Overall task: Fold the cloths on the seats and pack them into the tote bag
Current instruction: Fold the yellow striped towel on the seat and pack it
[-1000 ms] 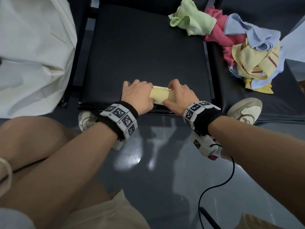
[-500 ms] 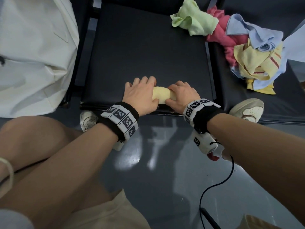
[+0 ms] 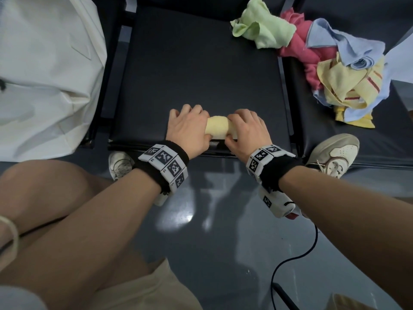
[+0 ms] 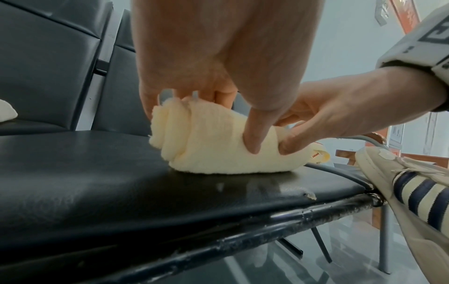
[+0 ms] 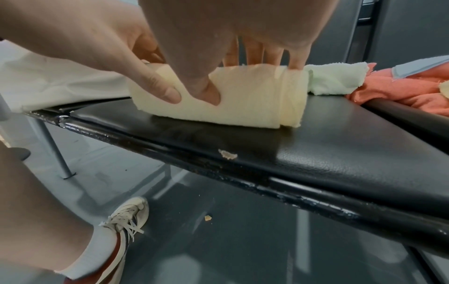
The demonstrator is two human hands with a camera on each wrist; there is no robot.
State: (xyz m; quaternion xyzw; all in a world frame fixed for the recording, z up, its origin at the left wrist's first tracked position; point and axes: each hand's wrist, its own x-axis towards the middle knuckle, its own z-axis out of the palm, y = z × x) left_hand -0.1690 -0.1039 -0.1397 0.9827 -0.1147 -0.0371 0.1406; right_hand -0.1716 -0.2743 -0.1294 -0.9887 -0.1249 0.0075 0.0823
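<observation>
Both hands, left hand and right hand, grip my rolled yellow cloth; tote bag upper left, cloth pile upper right.

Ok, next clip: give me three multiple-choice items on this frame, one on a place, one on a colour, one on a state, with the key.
1. Where does the pale yellow rolled terry cloth lie?
A. on the grey floor
B. near the front edge of the black padded seat
C. inside the white fabric tote bag

2. Which colour is the loose cloth lying farthest back in the heap?
A. light green
B. purple
C. black

3. How is the rolled cloth held?
A. by nobody
B. by one hand only
C. by both hands, each with a grip on one end

Key: B, the roll rests on the seat by its front rail; A, the crumpled light green cloth tops the pile; C, the left hand and right hand both curl round it.
</observation>
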